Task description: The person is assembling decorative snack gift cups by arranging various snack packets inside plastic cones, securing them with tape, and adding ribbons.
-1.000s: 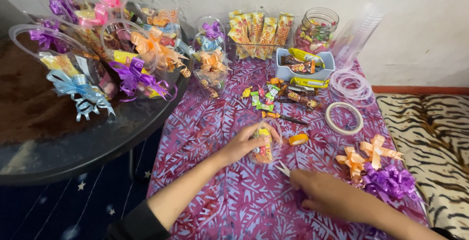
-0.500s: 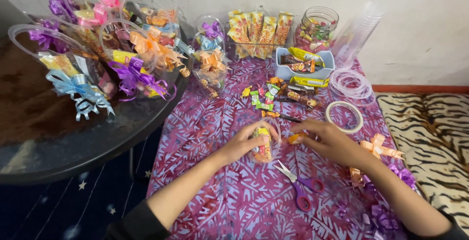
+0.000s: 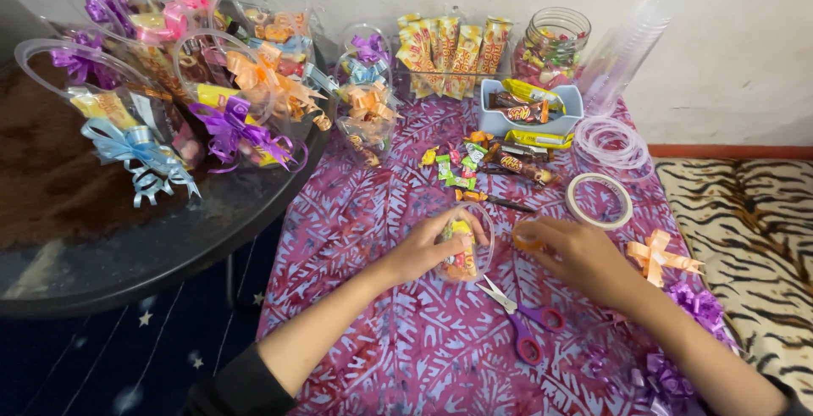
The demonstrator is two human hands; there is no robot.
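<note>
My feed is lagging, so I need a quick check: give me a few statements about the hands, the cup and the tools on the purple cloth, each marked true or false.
1. The left hand grips a clear plastic cup of sweets. True.
2. The scissors are in the right hand. False: they lie on the purple cloth, just below the cup, with neither hand on them.
3. The right hand holds a small orange piece beside the cup. True.
4. The tape roll sits on the dark round table. False: it lies on the purple cloth, above the right hand.
5. Orange and purple ribbon bows lie to the right of the right hand. True.
</note>
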